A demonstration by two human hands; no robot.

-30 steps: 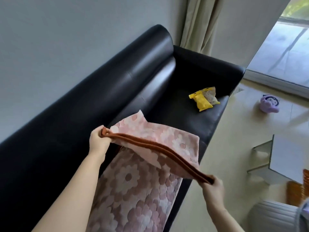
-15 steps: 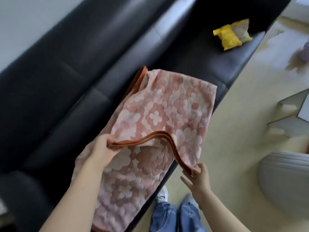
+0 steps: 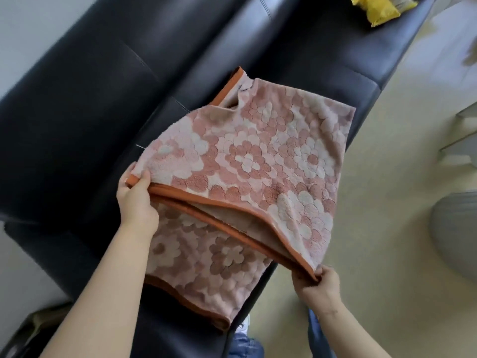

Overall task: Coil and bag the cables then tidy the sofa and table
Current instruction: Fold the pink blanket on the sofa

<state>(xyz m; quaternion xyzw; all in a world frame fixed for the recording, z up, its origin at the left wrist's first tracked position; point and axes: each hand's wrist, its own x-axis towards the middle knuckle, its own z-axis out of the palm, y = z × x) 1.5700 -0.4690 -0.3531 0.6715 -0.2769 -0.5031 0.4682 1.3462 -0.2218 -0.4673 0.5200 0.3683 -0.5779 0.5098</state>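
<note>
A pink flower-patterned blanket [image 3: 258,156] with an orange-brown border lies folded over on the seat of the black leather sofa [image 3: 90,104]. My left hand [image 3: 135,200] pinches the bordered edge at its left corner. My right hand [image 3: 318,282] pinches the same doubled edge at the right corner, just past the sofa's front edge. The upper layer is laid over a lower layer that reaches toward me.
A yellow packet [image 3: 379,9] lies on the far end of the sofa seat. Pale floor [image 3: 374,215] runs along the sofa's right side. A grey rounded object [image 3: 456,228] and a light table corner [image 3: 462,140] sit at the right. My jeans and a shoe [image 3: 245,329] show below.
The blanket's bordered edge came down from mid-air and toward me, so the folded half now lies flat on the seat. The view tilted downward.
</note>
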